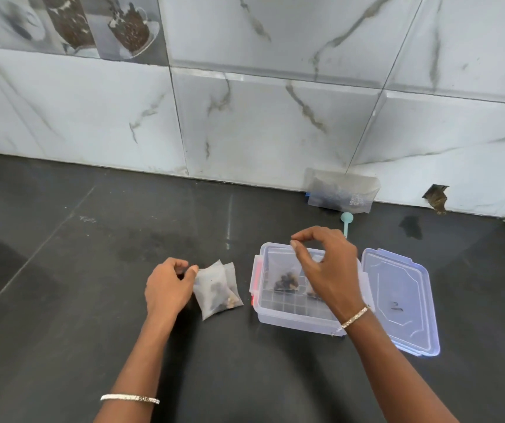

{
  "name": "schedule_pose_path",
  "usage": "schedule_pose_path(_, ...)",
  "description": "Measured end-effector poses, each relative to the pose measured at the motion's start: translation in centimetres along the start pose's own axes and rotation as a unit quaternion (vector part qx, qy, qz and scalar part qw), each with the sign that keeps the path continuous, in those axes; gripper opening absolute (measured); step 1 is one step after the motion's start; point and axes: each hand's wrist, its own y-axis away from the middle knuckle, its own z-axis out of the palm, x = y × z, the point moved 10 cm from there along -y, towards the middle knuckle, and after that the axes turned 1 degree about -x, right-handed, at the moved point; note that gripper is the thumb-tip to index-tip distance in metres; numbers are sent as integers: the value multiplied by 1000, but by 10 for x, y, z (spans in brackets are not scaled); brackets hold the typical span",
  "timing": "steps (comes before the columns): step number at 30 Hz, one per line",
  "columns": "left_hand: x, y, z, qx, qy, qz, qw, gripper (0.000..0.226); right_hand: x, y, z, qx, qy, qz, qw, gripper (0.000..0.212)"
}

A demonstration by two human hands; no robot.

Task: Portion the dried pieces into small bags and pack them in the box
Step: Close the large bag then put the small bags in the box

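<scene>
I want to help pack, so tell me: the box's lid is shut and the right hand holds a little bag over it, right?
No. The lid is not shut: the head view shows it lying open beside the box. The right hand does hold a little bag over the box.

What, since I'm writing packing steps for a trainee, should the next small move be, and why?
Probably lower the bag and let go. The right hand pinches its top corner, and it hangs upright inside the open box with its bottom near the floor. The left hand holds two more bags on the counter beside the box, waiting their turn.
</scene>
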Motion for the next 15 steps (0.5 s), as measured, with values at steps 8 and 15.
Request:
schedule_pose_path(8,-21,0,10,-42,74,-108,991,26,-56,-5,118,-241,117,-115,957,18)
schedule_pose_path(15,-29,2,14,-98,148,-115,977,7,-57,8,189,-380,357,-152,839,28)
